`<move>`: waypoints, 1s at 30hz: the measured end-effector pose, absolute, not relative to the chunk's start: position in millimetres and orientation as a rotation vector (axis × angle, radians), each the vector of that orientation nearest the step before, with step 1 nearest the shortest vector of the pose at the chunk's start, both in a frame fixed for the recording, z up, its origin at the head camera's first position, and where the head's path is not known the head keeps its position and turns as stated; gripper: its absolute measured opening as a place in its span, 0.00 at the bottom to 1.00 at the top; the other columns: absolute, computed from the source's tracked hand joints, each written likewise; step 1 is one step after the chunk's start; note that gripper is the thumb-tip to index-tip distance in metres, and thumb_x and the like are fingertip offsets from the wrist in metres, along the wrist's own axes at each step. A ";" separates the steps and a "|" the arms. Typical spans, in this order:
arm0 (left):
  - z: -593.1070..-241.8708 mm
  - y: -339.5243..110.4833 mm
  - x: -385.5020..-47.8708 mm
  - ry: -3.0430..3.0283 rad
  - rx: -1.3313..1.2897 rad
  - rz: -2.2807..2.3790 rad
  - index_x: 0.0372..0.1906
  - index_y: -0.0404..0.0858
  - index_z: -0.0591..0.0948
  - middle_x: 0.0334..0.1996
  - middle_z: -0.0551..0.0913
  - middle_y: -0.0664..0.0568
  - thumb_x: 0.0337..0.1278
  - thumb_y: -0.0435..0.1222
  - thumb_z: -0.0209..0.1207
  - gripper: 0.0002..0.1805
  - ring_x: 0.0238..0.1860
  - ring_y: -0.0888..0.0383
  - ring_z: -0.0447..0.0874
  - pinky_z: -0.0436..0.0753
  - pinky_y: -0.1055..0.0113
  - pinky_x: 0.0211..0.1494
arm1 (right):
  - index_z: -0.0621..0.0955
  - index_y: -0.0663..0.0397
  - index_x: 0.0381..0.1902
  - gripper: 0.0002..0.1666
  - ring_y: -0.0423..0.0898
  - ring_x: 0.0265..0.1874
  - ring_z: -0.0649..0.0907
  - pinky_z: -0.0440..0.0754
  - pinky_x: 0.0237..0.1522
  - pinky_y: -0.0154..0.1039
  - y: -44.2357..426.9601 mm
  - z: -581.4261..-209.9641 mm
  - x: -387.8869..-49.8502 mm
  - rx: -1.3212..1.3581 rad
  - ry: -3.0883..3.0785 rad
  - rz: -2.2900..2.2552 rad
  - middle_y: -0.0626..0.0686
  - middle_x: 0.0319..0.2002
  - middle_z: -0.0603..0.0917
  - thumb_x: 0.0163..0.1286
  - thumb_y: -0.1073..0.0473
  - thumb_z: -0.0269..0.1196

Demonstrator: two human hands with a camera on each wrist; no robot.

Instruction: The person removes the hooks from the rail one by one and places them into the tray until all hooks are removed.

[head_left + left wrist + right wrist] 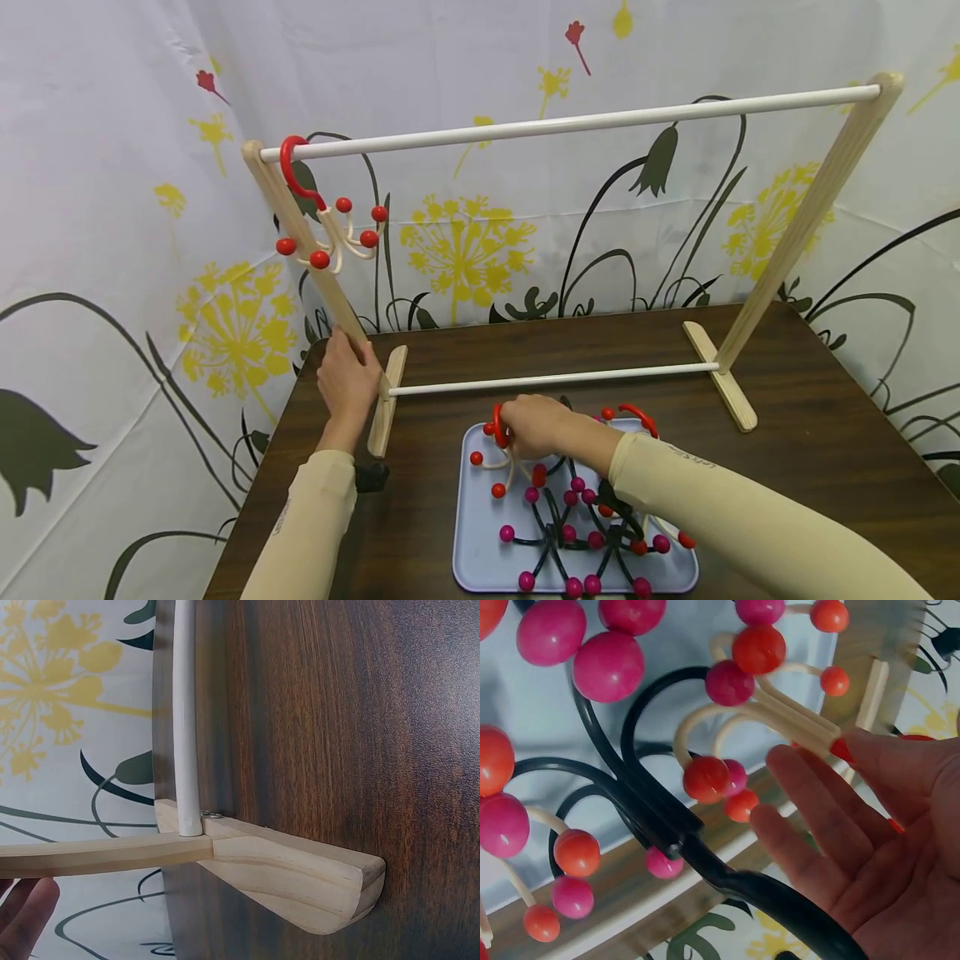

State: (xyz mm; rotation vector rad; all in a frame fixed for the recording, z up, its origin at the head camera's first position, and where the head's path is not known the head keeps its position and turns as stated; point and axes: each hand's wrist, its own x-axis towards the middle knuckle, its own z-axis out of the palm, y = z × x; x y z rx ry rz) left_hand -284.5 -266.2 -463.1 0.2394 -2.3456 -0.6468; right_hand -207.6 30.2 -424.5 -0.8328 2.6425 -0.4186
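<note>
My left hand point(348, 379) grips the left wooden post point(330, 292) of a rack, low down near its foot. In the left wrist view only some fingertips point(37, 904) show beside the post. Over the blue tray point(471, 533), my right hand point(536, 427) pinches a small hanger point(799, 731) with cream arms, red ball tips and a red hook, by its stem just under the hook. A matching red-hooked hanger point(327, 221) hangs at the left end of the white top rail point(525, 127). Black hangers point(697, 855) with magenta balls lie close to my right hand.
Several black and cream hangers overlap in the tray, partly hidden by my right arm. A white lower bar point(555, 380) joins the rack's two feet on the dark wooden table point(420, 500). The right post point(810, 217) leans outward in view. A flowered curtain point(465, 67) hangs behind.
</note>
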 end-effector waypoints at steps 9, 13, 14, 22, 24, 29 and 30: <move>-463.2 -268.2 -283.8 -2.342 0.232 -0.643 0.57 0.32 0.71 0.36 0.78 0.36 0.63 0.39 0.57 0.21 0.34 0.31 0.79 0.73 0.37 0.32 | 0.87 0.46 0.37 0.07 0.41 0.26 0.76 0.77 0.30 0.36 34.1 -409.3 -203.5 -0.861 2.622 -0.334 0.43 0.27 0.80 0.60 0.60 0.70; -463.4 -268.7 -283.5 -2.345 0.232 -0.644 0.56 0.32 0.72 0.35 0.78 0.36 0.63 0.39 0.58 0.21 0.33 0.31 0.79 0.74 0.37 0.31 | 0.87 0.48 0.40 0.09 0.41 0.26 0.77 0.78 0.33 0.37 37.7 -401.1 -201.6 -0.865 2.609 -0.365 0.43 0.27 0.81 0.61 0.60 0.70; -463.4 -268.7 -283.5 -2.347 0.232 -0.645 0.55 0.32 0.72 0.35 0.78 0.36 0.63 0.39 0.58 0.21 0.33 0.31 0.79 0.74 0.37 0.31 | 0.87 0.49 0.41 0.09 0.40 0.26 0.77 0.78 0.33 0.37 39.0 -399.0 -201.2 -0.863 2.604 -0.380 0.43 0.27 0.81 0.61 0.61 0.69; -463.9 -269.0 -285.6 -2.339 0.214 -0.636 0.53 0.32 0.72 0.34 0.78 0.37 0.62 0.38 0.58 0.19 0.32 0.32 0.79 0.73 0.37 0.31 | 0.86 0.57 0.44 0.11 0.41 0.30 0.80 0.80 0.37 0.39 50.1 -378.2 -199.4 -0.848 2.550 -0.471 0.47 0.32 0.84 0.64 0.61 0.67; -464.1 -268.8 -285.8 -2.338 0.215 -0.634 0.53 0.32 0.72 0.34 0.77 0.38 0.62 0.38 0.59 0.19 0.32 0.32 0.79 0.73 0.37 0.31 | 0.87 0.57 0.43 0.10 0.42 0.32 0.80 0.80 0.40 0.40 53.2 -373.6 -198.6 -0.856 2.548 -0.461 0.47 0.33 0.84 0.64 0.61 0.66; -464.2 -267.4 -285.7 -2.339 0.216 -0.635 0.50 0.33 0.72 0.33 0.77 0.38 0.61 0.38 0.60 0.17 0.31 0.32 0.79 0.73 0.38 0.30 | 0.86 0.55 0.44 0.10 0.42 0.35 0.81 0.80 0.43 0.42 59.4 -365.1 -195.9 -0.842 2.536 -0.454 0.47 0.35 0.84 0.66 0.60 0.66; -464.1 -267.2 -285.7 -2.337 0.216 -0.637 0.50 0.33 0.72 0.33 0.77 0.38 0.61 0.37 0.60 0.17 0.31 0.32 0.79 0.73 0.38 0.30 | 0.86 0.54 0.45 0.11 0.42 0.36 0.81 0.80 0.44 0.42 60.3 -363.4 -195.4 -0.838 2.535 -0.449 0.46 0.35 0.84 0.66 0.59 0.65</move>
